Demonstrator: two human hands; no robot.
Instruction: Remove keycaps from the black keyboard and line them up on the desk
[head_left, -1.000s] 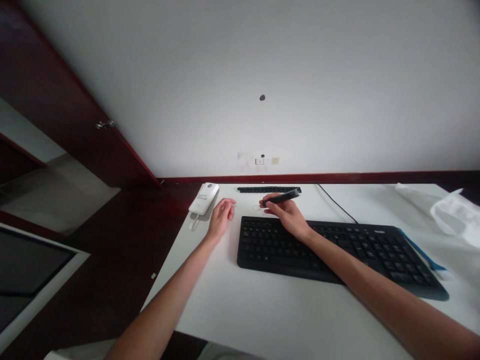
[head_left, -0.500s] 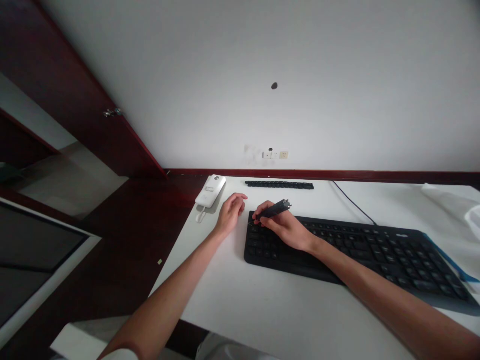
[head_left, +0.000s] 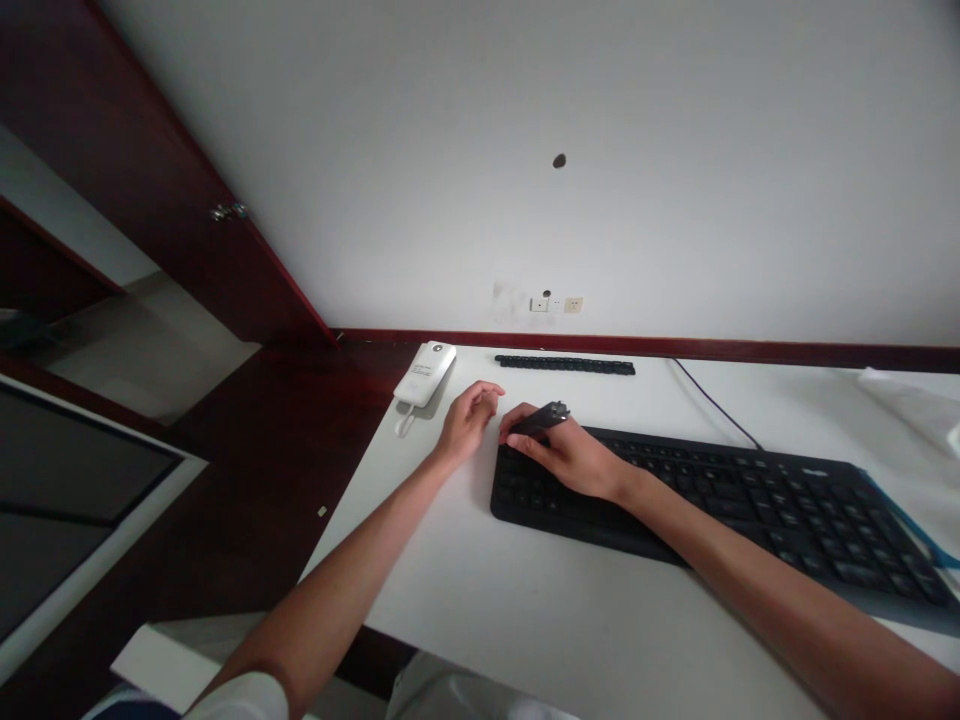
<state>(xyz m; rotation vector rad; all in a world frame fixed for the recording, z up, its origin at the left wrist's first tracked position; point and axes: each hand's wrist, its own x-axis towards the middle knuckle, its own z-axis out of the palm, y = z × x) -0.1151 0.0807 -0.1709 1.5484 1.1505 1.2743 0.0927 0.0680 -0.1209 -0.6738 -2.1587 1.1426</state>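
My right hand [head_left: 574,455] rests over the left end of a black keyboard [head_left: 630,545], closed round a dark, thick pen-like tool [head_left: 538,420]. The tool's back end points up to the right; its tip is hidden by my fingers at the keyboard's upper left corner. Just left of that corner, my left hand [head_left: 466,425] lies on its side on the table. Its fingers are loosely bent and apart, with nothing visible in them, close to my right fingertips.
A white power bank [head_left: 426,374] with a short cable lies at the table's left edge. Along the back runs a row of small black pieces [head_left: 564,365], apparently keycaps. The keyboard cable [head_left: 716,405] trails backward. White sheeting [head_left: 911,410] lies at the right on the white table [head_left: 525,610].
My right hand has shifted slightly left and the tool tilts lower. My left hand has moved a little right, nearer to it. The whole view has shifted slightly.
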